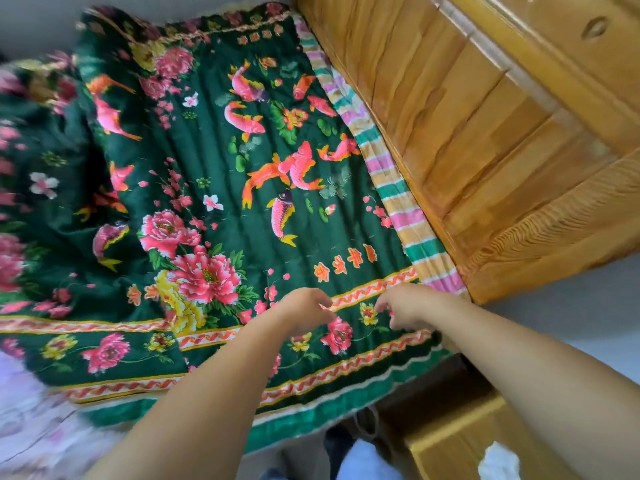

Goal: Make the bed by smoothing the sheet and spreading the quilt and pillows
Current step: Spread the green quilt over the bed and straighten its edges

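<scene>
A dark green quilt [214, 161] printed with pink fish and peonies lies over the bed; its right half is flat and its left part [48, 209] is bunched in folds. A pink, green and orange striped sheet [388, 174] shows along the quilt's right edge. My left hand [306, 310] and my right hand [407, 306] are side by side over the quilt's near border band. Their fingers are loosely curled downward, and no fabric is gathered in either.
A wooden headboard [491, 140] runs along the right side of the bed. A wooden bedside cabinet [446, 441] with a crumpled white tissue [498, 462] stands at the bottom right. Pale pink floral fabric [31, 427] lies at the bottom left, blurred.
</scene>
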Action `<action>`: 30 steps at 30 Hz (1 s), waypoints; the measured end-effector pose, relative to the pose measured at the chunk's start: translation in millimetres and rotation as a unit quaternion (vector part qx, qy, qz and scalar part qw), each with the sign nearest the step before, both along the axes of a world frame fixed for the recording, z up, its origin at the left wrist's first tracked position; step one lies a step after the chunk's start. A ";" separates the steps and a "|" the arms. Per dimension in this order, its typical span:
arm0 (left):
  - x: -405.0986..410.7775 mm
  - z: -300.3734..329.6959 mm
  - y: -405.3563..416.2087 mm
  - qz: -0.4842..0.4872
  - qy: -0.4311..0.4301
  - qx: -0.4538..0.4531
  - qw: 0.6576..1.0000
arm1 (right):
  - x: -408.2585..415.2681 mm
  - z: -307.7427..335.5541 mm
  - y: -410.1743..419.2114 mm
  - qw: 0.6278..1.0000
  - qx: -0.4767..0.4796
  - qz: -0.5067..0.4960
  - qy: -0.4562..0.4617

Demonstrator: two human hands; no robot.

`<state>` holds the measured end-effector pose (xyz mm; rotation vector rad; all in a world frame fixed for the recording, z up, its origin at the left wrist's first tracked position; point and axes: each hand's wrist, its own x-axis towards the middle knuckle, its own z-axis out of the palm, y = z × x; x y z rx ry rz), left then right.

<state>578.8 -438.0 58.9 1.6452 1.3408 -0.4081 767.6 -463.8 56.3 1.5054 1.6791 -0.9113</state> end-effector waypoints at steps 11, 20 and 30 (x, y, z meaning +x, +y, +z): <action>-142.6 74.8 8.4 0.159 -0.008 0.110 0.981 | -155.7 57.7 68.0 0.983 0.102 0.108 0.104; -297.3 97.0 -13.4 0.233 -0.027 0.141 0.962 | -301.8 91.9 61.8 0.974 0.133 0.145 0.113; -457.0 103.4 -45.1 0.288 -0.037 0.176 0.941 | -457.5 100.5 41.1 0.971 0.128 0.131 0.154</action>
